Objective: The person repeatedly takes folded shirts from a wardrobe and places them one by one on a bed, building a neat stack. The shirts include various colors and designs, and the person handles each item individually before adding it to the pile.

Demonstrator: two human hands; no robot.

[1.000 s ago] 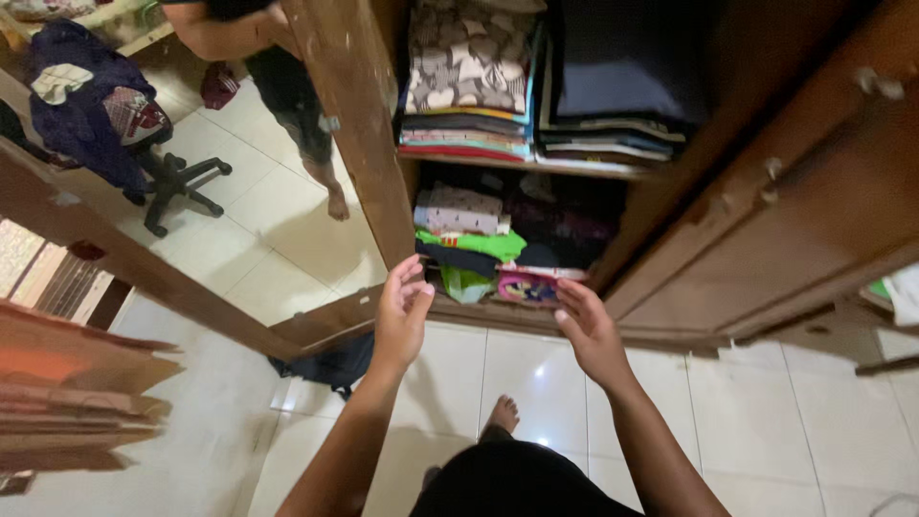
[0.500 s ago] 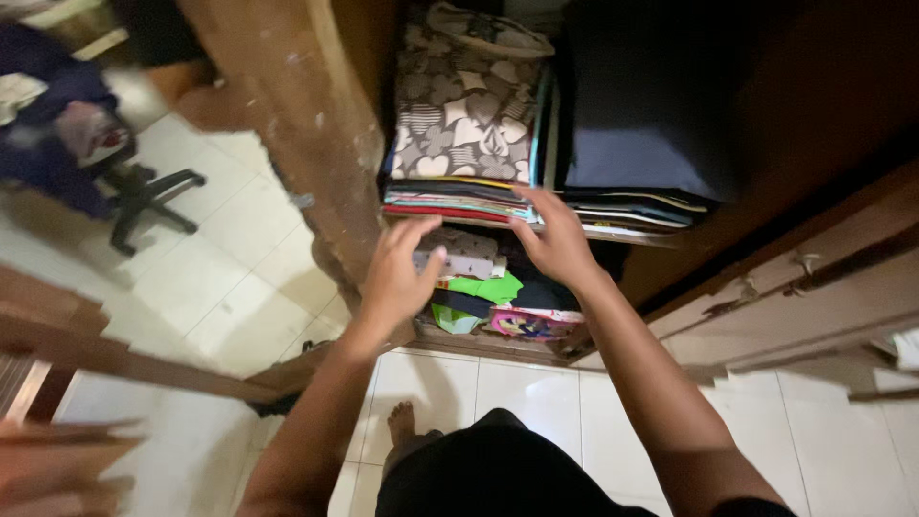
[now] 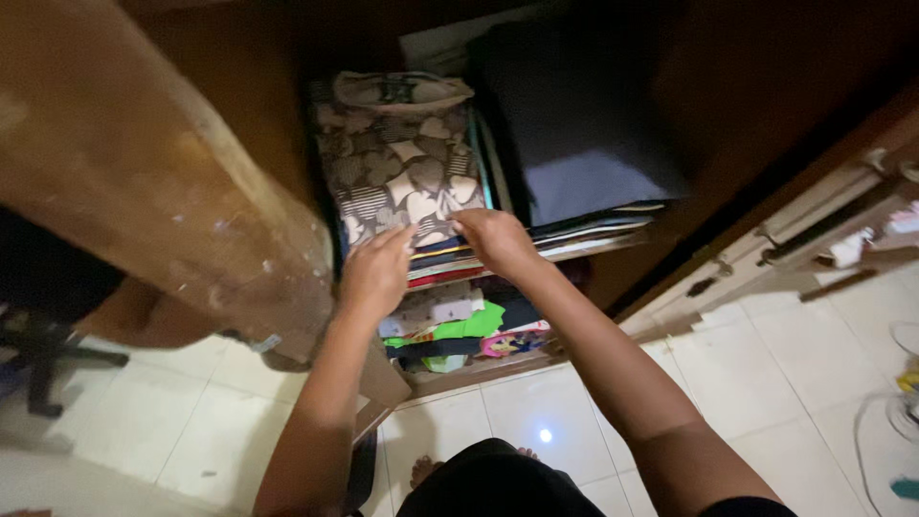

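Observation:
Both my hands reach into an open wooden wardrobe. My left hand (image 3: 376,268) rests its fingers on the front edge of a stack of folded clothes (image 3: 442,260) on a shelf. My right hand (image 3: 493,239) grips the same stack's front edge from the right. A folded cloth with a grey and cream heart pattern (image 3: 400,172) tops this stack. Beside it, to the right, lies a second stack topped by a dark folded cloth (image 3: 574,144). Whether either hand has closed on one garment is unclear.
The shelf below holds more folded clothes, among them a bright green piece (image 3: 463,325) and a pink patterned one (image 3: 510,342). The wardrobe's open wooden door (image 3: 163,172) stands at the left. A second door with metal handles (image 3: 814,225) is at the right. White floor tiles (image 3: 766,383) lie below.
The view has moved closer and higher over the shelf. Both hands rose from the lower shelf to the front edge of the upper left stack.

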